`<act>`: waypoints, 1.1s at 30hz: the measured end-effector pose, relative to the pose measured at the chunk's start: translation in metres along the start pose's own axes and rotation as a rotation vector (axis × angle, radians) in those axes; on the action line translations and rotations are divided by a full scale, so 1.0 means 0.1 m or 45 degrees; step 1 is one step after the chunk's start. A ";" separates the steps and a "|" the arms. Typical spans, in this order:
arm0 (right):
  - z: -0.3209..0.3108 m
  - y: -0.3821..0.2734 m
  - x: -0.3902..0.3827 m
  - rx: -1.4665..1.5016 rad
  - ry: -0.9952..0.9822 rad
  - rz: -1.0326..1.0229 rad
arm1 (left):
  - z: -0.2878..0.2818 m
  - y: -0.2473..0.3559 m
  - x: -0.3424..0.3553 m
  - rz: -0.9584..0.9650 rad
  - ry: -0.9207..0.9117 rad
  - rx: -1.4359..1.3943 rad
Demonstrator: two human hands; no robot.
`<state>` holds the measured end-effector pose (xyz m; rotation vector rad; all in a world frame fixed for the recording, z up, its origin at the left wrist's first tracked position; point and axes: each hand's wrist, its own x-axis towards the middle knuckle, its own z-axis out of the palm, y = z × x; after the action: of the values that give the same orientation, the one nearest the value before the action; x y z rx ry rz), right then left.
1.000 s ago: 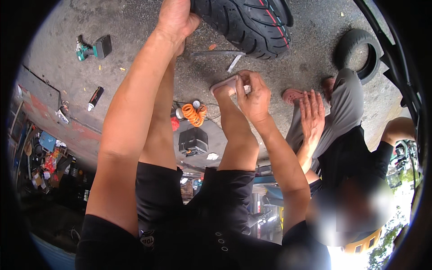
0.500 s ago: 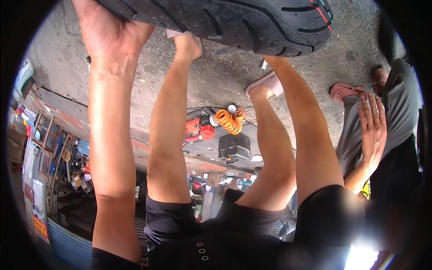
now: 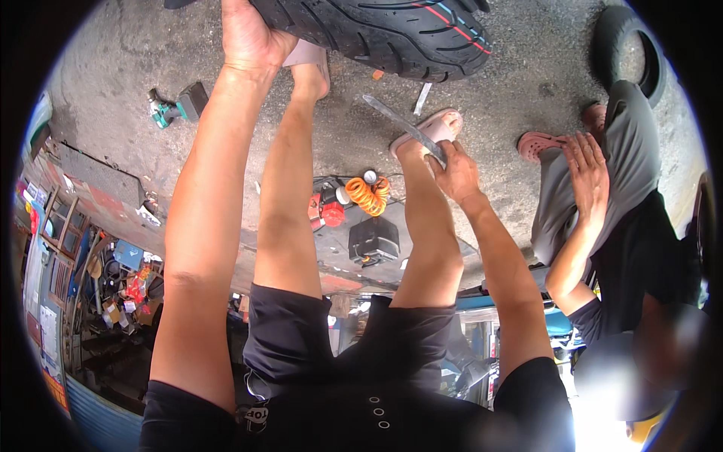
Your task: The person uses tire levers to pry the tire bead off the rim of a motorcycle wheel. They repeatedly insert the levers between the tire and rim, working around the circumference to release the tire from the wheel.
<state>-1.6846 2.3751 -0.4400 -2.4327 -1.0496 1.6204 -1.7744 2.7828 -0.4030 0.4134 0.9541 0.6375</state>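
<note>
A black motorcycle tire [image 3: 376, 38] with a grooved tread and thin red and blue lines is at the top of the view, cut off by its edge. My left hand [image 3: 252, 36] grips its left part, the fingertips hidden. My right hand [image 3: 458, 177], lower and to the right, is closed round a flat grey tire lever [image 3: 395, 117]. The lever slants up and left toward the tire, its tip apart from it. Another pale metal lever [image 3: 422, 99] lies on the ground just below the tire.
A green and black cordless power tool [image 3: 177, 105] lies left of my left forearm. Between my legs are a coiled orange air hose [image 3: 367, 197], a red tool [image 3: 327, 211] and a black box [image 3: 374, 239]. At right, a person's hand [image 3: 587, 177] and another tire [image 3: 626, 56] show.
My right hand, hidden behind the tire before, is now drawn back toward me with the tire lever in it. The tire and my left hand sit differently in the view, which has shifted.
</note>
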 end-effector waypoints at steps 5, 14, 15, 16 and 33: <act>-0.84 -0.27 -1.12 0.213 0.302 -0.020 | -0.36 -0.02 0.16 -0.261 -0.197 -0.442; -2.80 -1.25 -0.60 -0.380 0.584 -0.246 | -0.06 0.08 -0.09 -0.173 0.171 0.012; -2.95 -1.41 -0.50 -0.084 0.381 0.078 | -0.01 0.15 -0.07 -0.197 0.154 0.012; -3.07 -1.45 -0.37 -0.173 0.386 0.031 | 0.05 0.17 -0.11 -0.215 0.130 -0.030; -3.76 -1.66 1.27 -0.704 -0.064 -0.292 | -0.16 0.02 -0.03 -0.132 0.146 -0.146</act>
<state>-1.4282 2.6944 -0.3077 -2.4357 -1.9228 1.4706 -1.7903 2.7833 -0.4080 0.2263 1.0353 0.6231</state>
